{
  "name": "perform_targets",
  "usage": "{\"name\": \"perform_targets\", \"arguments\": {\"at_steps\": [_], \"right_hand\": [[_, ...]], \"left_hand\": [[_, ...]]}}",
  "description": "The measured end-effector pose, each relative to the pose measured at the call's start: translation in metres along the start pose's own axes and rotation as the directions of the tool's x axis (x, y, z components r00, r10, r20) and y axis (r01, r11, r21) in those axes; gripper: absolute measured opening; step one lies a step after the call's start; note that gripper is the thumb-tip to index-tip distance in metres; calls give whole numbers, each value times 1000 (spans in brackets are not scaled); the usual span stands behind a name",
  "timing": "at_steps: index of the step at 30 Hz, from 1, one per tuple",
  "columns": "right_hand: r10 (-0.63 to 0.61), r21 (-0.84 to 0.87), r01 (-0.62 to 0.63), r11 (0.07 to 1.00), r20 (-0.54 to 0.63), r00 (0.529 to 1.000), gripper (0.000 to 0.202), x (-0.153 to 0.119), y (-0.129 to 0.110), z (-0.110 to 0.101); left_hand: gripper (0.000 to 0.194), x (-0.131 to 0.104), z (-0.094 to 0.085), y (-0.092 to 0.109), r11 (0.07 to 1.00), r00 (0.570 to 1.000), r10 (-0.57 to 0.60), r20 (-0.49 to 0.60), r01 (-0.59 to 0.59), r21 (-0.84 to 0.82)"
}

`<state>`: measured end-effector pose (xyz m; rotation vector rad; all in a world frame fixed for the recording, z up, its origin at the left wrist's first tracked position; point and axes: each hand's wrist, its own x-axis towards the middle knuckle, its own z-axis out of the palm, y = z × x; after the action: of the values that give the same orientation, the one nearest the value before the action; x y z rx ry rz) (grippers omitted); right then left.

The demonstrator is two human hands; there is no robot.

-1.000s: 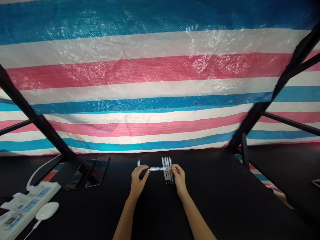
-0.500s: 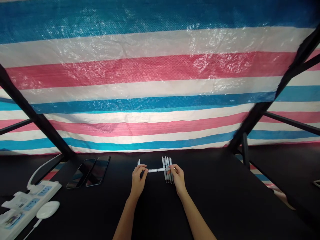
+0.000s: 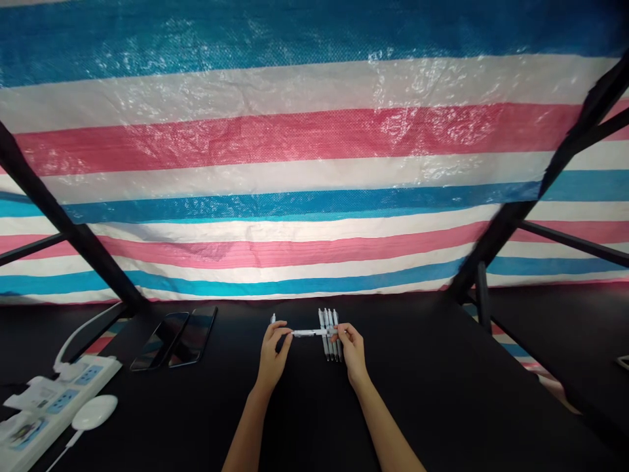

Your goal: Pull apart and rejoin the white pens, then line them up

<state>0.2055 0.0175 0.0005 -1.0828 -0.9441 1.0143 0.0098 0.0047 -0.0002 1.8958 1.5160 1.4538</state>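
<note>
A white pen (image 3: 307,333) is held level between my two hands, in front of me. My left hand (image 3: 272,353) pinches its left end between thumb and fingers. At the other end, my right hand (image 3: 352,354) grips it with thumb and fingertips. Behind the held pen's right part lies a row of several white pens (image 3: 327,320), side by side on the black table, clips away from me and dark tips towards me. Another white pen (image 3: 273,318) shows only its top beyond my left hand; the rest is hidden.
Two dark phones (image 3: 194,337) lie on the table (image 3: 314,419) to the left. Nearer stand a white power strip (image 3: 63,396) with plugs and a round white charger (image 3: 95,413) on a cable. Black frame bars (image 3: 105,272) and a striped sheet (image 3: 295,252) close off the back.
Both hands keep hold of the pen. My right hand has shifted very slightly to the right, and the pen has risen a touch and turned a little.
</note>
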Motion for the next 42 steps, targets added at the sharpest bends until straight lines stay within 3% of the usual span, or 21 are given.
{"name": "perform_targets", "arguments": {"at_steps": [7, 28, 36, 42], "right_hand": [[70, 16, -71, 997, 69, 995, 47, 0, 2, 1], [5, -46, 0, 999, 104, 995, 49, 2, 6, 0], [9, -18, -9, 1000, 14, 1000, 33, 4, 2, -8], [3, 13, -1, 1000, -129, 992, 26, 7, 0, -14]], "left_hand": [[23, 0, 1, -1, 1000, 1000, -22, 2, 22, 19], [39, 2, -1, 3, 997, 996, -69, -55, 71, 21], [39, 3, -3, -5, 989, 980, -143, -142, 137, -47], [37, 3, -4, -4, 993, 981, -118, -155, 112, -43]]}}
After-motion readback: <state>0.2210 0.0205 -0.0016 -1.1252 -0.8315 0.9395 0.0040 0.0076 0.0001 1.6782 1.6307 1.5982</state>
